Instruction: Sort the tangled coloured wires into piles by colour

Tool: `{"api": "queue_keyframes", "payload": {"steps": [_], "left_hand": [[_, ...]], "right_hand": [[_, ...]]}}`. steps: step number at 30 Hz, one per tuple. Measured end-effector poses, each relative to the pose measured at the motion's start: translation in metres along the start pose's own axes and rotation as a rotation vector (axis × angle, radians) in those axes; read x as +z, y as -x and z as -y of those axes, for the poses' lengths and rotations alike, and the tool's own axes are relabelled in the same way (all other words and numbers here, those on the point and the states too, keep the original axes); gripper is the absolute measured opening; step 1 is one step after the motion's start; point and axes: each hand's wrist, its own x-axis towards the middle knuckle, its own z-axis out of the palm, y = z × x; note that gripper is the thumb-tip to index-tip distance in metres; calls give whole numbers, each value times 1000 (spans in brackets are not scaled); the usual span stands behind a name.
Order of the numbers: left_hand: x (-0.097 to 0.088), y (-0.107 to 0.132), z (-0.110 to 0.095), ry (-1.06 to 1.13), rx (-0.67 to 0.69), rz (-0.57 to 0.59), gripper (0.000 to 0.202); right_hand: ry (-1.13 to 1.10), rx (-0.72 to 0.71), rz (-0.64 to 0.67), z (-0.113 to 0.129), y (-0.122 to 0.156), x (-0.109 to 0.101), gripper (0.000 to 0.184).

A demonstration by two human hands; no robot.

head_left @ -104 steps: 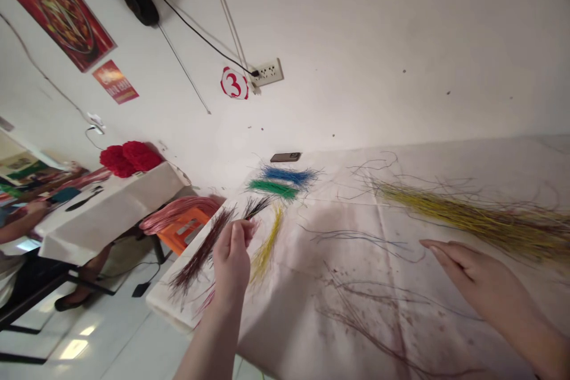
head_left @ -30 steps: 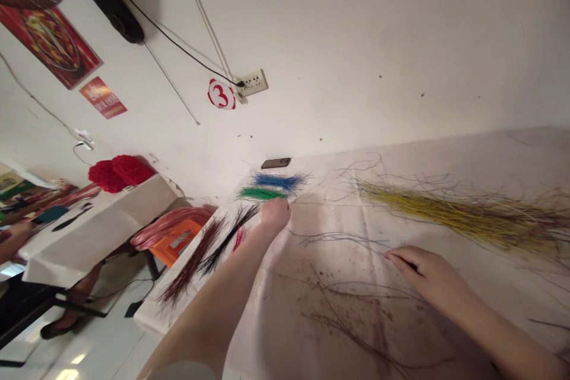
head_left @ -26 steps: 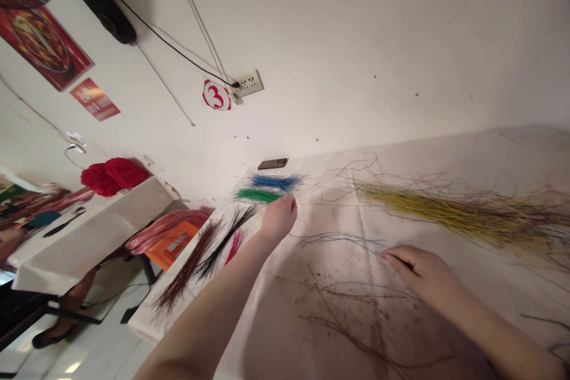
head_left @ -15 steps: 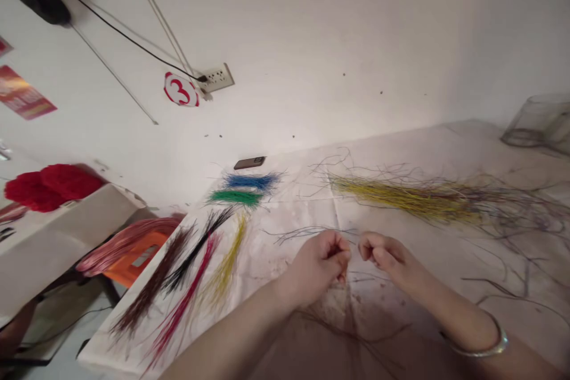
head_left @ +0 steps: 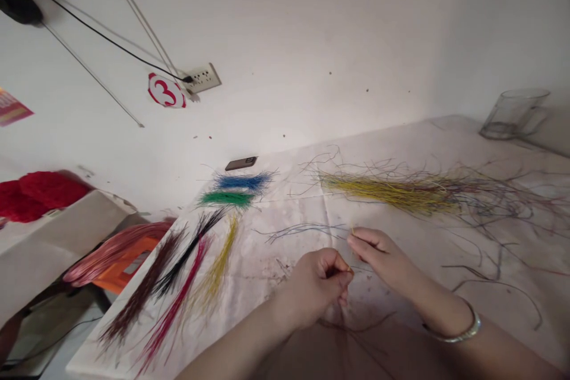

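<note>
My left hand [head_left: 321,285] is closed in a pinch above the white table cover. A small orange-brown tip shows at its fingertips, too small to name. Up and to the right of it, my right hand [head_left: 385,258] pinches a thin yellow wire [head_left: 352,230], of which only a short end sticks out. A few blue wires [head_left: 307,228] lie just beyond both hands. Below them, loose brown wires [head_left: 356,329] rest on the cover, partly in shadow. A bracelet [head_left: 467,329] circles my right wrist.
Behind my right hand lies a long mixed bundle of mostly yellow wires [head_left: 392,190]. Blue [head_left: 244,181], green [head_left: 227,198], black [head_left: 191,252], brown [head_left: 142,291], red [head_left: 178,309] and yellow [head_left: 222,261] bundles lie to the left. A phone [head_left: 241,163] and glass mug [head_left: 512,114] stand near the wall.
My hands have moved apart: the left is lower, the right slightly higher, with a yellow wire end now showing. The whole view has shifted a little to the right.
</note>
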Motion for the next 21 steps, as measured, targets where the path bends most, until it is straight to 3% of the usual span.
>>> {"api": "queue_keyframes", "payload": {"steps": [6, 12, 17, 21], "left_hand": [[1, 13, 9, 129, -99, 38, 14], [-5, 25, 15, 102, -85, 61, 12], [-12, 36, 18, -22, -29, 27, 8], [-14, 52, 23, -39, -37, 76, 8]], "right_hand": [[-145, 81, -62, -9, 0, -1, 39], [-297, 140, -149, -10, -4, -2, 38], [-290, 159, -184, -7, -4, -3, 38], [-180, 50, -214, -21, -8, -20, 32]]}}
